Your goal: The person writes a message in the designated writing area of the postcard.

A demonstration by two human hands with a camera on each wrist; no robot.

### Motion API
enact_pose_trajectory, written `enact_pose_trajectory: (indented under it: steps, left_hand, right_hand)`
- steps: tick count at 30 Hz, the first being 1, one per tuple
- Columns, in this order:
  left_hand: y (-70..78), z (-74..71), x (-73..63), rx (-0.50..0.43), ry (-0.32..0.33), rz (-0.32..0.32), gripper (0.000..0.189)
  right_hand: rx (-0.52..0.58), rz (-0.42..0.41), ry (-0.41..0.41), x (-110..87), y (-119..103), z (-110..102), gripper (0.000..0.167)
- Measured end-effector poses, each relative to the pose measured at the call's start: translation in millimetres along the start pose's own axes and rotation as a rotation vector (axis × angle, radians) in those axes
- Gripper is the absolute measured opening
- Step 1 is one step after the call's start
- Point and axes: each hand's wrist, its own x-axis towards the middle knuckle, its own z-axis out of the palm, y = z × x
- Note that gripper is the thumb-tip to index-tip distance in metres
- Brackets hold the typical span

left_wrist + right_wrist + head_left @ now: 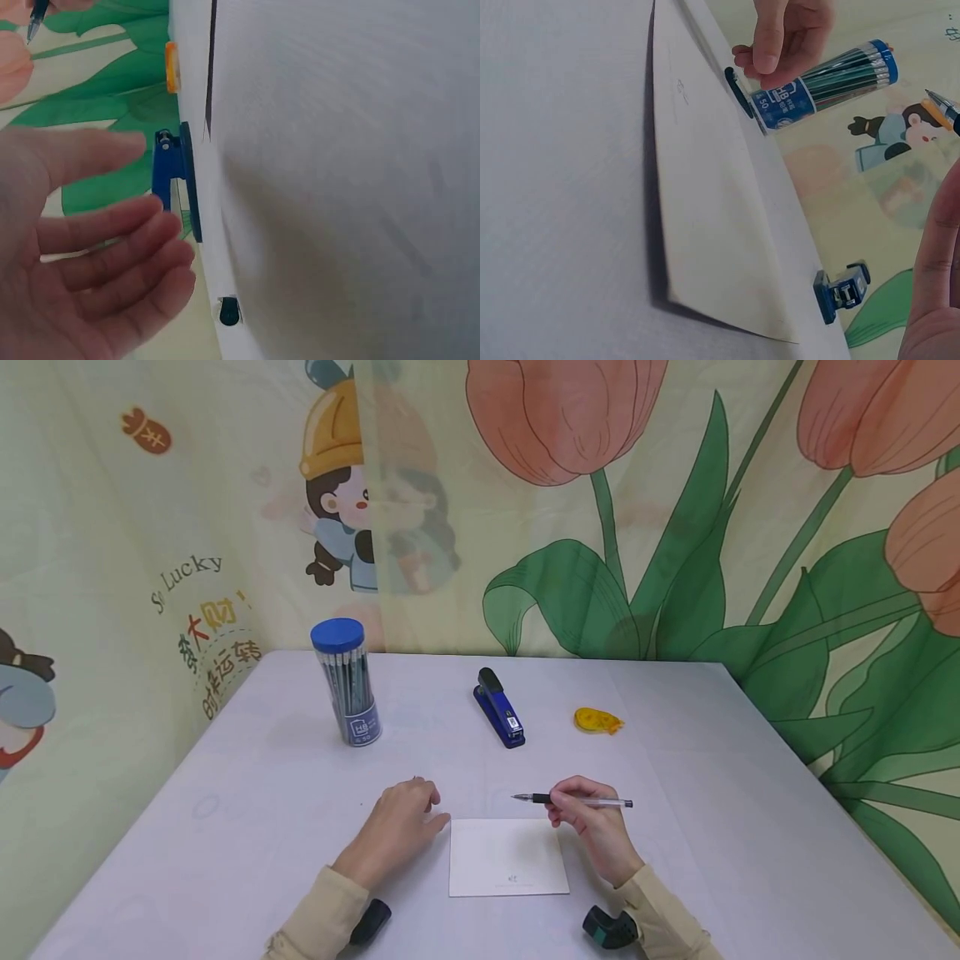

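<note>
White card [502, 857] lies on the pale table [225, 835], close in front of the person, and I'll take it as the middle of my clock, with twelve pointing at the wall. Small print sits by its six o'clock edge, and seen from low down by the right wrist, one of its edges throws a dark strip of shadow. Around two o'clock, just past the upper corner, the right hand [597, 839] pinches a pen [609, 803] between thumb and bent fingers. That pen, clear-barrelled with a black grip, is held nearly level, nib towards nine o'clock, and its tip is off the card. Over at ten o'clock the left hand [397, 822] is relaxed, fingers loosely bent and spread from the thumb, with nothing in its hold; the thumb tip comes right up to the card's corner (whether it touches, I can't tell). Both sleeves [326, 906] are beige, with a dark device [609, 928] showing at each wrist. Farther off, a blue stapler [498, 710] lies at twelve, a blue-lidded tub [348, 689] of pencils stands upright between ten and eleven, and a small yellow gadget [596, 721] rests at one o'clock. Behind the table, the wall cloth [423, 627] shows big pink tulips and a cartoon figure in a yellow hat.
</note>
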Motion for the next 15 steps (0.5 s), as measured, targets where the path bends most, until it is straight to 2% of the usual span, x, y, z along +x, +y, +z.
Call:
enact_pose_trajectory:
  steps: [6,15]
  left_hand:
    - [1.2,-1.0,-5.4,-0.036,-0.087,0.112,0.022]
    - [0.3,0.1,-14.3,0.078,-0.093,0.260,0.030]
  right_hand:
    - [0.009,-0.003,0.004,0.2,0,0,0.018]
    - [-0.005,0.000,0.000,-0.5,0,0,0.017]
